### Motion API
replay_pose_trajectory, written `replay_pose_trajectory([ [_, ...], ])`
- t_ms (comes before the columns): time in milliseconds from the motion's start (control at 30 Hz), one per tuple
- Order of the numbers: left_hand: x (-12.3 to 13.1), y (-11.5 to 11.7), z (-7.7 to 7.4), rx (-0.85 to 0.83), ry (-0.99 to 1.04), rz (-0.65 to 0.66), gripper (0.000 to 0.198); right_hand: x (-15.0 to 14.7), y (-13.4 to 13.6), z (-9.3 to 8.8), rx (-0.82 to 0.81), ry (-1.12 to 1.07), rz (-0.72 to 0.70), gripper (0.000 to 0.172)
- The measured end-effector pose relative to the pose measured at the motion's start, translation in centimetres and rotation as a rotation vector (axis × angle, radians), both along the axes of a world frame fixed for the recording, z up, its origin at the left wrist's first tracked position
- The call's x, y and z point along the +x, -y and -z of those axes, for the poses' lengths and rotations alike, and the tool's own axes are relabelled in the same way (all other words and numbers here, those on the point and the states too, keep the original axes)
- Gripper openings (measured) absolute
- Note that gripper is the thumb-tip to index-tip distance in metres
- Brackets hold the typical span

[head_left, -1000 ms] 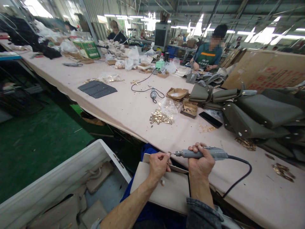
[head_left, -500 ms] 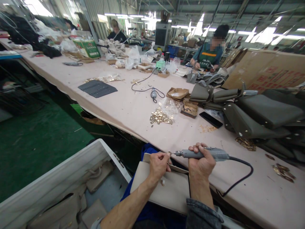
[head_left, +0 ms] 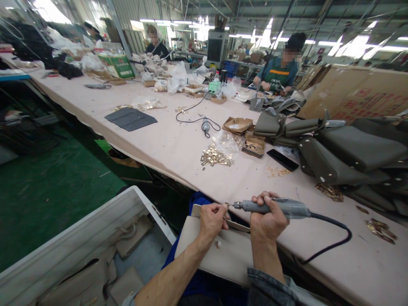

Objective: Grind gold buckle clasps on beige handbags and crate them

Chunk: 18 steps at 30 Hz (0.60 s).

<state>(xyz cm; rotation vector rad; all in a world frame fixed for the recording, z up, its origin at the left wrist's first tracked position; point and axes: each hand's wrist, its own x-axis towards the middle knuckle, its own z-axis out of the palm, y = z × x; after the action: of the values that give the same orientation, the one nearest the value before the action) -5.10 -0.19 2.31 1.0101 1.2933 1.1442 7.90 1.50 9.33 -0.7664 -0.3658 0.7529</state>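
My right hand (head_left: 269,214) is wrapped round a grey electric screwdriver (head_left: 277,207), held level with its bit pointing left. At the bit's tip, the thumb and fingers of my left hand (head_left: 213,221) pinch the raised flap (head_left: 237,226) of a beige handbag (head_left: 223,250). Any small part between those fingertips is too hidden to make out. The bag rests on my lap over blue cloth (head_left: 199,199), against the table edge. A black cord (head_left: 338,242) loops from the screwdriver's rear end.
On the pink-covered table (head_left: 165,140) lie gold metal fittings (head_left: 215,156), a small box of hardware (head_left: 253,146), a black phone (head_left: 282,160) and a second screwdriver (head_left: 205,125). Olive-grey bags (head_left: 360,144) pile up at right. A white bin (head_left: 137,204) with beige bags stands left. Co-workers sit beyond.
The screwdriver has shifted very slightly, and its cord now swings wider to the right. My left hand keeps its pinch at the flap. The bag has barely moved.
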Motion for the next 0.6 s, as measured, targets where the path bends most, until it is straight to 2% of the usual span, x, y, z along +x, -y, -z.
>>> replay_pose_trajectory([
  [233,-0.1,-0.1,0.3,-0.008,0.006,0.004,0.038,-1.9,0.4,-1.0,0.027,0.157,0.063,0.011],
  [367,-0.2,-0.1,0.1,-0.003,0.028,0.009,0.039,-2.9,0.4,-1.3,0.058,0.232,0.082,0.012],
  [600,-0.5,0.0,0.5,-0.002,0.125,0.046,0.031,-3.6,0.3,-2.1,0.071,0.349,0.019,0.011],
])
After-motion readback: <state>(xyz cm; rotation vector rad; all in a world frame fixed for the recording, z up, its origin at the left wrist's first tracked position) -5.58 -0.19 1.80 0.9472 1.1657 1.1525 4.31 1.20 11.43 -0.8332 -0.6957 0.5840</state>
